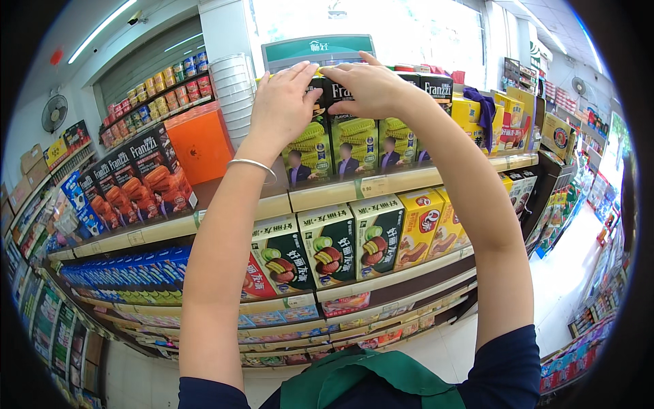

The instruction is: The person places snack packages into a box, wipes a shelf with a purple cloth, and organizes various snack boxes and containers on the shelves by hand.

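Note:
Both my hands are raised to the top shelf, over a row of upright Franzzi biscuit boxes (355, 148) with black tops and green biscuits pictured on them. My left hand (287, 102), with a silvery bangle at the wrist, is at the left end of this row, fingers over the top edge and thumb across the front. My right hand (369, 91) is beside it, spread over the tops of the middle boxes, its thumb before a box front. A narrow yellow edge (321, 71) shows between the fingertips. Whether either hand grips a box is hidden.
Brown Franzzi boxes (138, 179) and an orange box (199, 143) stand left. A stack of clear plastic tubs (232, 97) rises behind. Yellow boxes and a purple cloth (480, 117) are right. Dark green boxed pies (327, 248) fill the shelf below. An aisle floor (567, 266) runs right.

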A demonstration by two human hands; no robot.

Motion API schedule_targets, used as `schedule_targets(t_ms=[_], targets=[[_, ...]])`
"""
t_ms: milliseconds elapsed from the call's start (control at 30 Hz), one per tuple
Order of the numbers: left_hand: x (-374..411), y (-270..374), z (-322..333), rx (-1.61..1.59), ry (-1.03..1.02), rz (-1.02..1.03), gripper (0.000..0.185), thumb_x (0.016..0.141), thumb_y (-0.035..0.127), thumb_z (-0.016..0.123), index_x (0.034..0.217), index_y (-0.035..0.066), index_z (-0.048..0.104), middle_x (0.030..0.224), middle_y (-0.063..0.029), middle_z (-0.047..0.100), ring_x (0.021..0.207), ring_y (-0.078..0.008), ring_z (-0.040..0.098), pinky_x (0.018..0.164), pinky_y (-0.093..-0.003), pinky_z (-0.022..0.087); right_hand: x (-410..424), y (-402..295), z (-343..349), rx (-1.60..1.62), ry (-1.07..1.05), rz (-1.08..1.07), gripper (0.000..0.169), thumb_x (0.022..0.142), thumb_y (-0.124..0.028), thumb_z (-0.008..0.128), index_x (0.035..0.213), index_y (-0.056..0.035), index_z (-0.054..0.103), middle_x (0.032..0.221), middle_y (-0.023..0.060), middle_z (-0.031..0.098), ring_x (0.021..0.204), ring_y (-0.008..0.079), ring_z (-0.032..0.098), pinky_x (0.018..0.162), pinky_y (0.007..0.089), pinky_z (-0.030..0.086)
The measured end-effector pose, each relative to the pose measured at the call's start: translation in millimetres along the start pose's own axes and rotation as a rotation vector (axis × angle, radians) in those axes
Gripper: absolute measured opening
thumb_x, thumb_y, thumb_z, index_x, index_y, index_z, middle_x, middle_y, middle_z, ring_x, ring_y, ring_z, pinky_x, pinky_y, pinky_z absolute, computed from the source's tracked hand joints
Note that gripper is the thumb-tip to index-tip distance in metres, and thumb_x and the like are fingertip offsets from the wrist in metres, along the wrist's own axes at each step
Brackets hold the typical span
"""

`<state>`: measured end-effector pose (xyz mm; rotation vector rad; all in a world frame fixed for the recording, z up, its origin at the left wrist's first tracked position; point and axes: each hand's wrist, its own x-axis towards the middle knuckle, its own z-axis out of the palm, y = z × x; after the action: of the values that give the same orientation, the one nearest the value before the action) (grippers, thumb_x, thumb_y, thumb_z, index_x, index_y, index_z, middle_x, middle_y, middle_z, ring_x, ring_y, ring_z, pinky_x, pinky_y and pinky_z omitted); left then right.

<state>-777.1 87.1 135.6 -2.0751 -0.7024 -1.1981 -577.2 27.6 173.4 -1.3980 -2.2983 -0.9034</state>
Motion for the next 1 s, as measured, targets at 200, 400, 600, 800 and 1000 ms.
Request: schedule_targets(t_ms=[200,400,600,800,1000], targets=[[-11,12,-11,0.072,0.042,0.001,0.046,0.096,0.028,0.065,0.136,0.006,0.06,0.137,-0.0092,0.062,0.13,-0.0295,0.056,0.116,-0.0588,0.033,-7,-17,16,-0.061,0.376,-0.102,0.078,0.09,-0.044,0.072,0.15,-0.0011,0.044,0.152,0.0167,0.048,0.144,0.0303,0.044,0.125,0.0531,0.021],[-53,32,-33,-0.03,0.173,-0.038,0.038,0.092,0.018,0.065,0.126,0.003,0.062,0.126,-0.0141,0.063,0.128,-0.0326,0.054,0.116,-0.0589,0.032,-29,-74,14,0.105,0.498,-0.249,0.066,0.085,-0.012,0.066,0.147,0.0027,0.046,0.152,0.0169,0.047,0.144,0.0308,0.042,0.124,0.0517,0.025],[-111,14,-74,0.037,0.148,-0.087,0.035,0.093,0.014,0.062,0.126,0.001,0.064,0.13,-0.0156,0.063,0.129,-0.0326,0.055,0.116,-0.0559,0.034,-11,-132,39,0.456,0.485,-0.335,0.066,0.086,-0.007,0.061,0.148,0.0043,0.042,0.15,0.0218,0.047,0.139,0.0369,0.045,0.12,0.0498,0.032],[-171,-50,-129,0.004,0.102,-0.288,0.036,0.097,0.015,0.064,0.131,0.001,0.064,0.139,-0.0151,0.06,0.131,-0.0343,0.054,0.113,-0.0459,0.039,49,-197,70,0.947,0.311,-0.195,0.074,0.09,-0.016,0.068,0.153,0.0053,0.035,0.146,0.0271,0.05,0.133,0.041,0.053,0.11,0.0431,0.045],[-230,-109,-144,-0.093,0.185,-0.497,0.05,0.098,0.022,0.067,0.141,0.0,0.054,0.147,-0.0171,0.051,0.136,-0.0349,0.048,0.114,-0.0433,0.039,108,-260,116,1.165,0.246,0.079,0.101,0.084,-0.039,0.083,0.155,0.0079,0.029,0.144,0.0294,0.053,0.136,0.0375,0.052,0.112,0.0419,0.044]])
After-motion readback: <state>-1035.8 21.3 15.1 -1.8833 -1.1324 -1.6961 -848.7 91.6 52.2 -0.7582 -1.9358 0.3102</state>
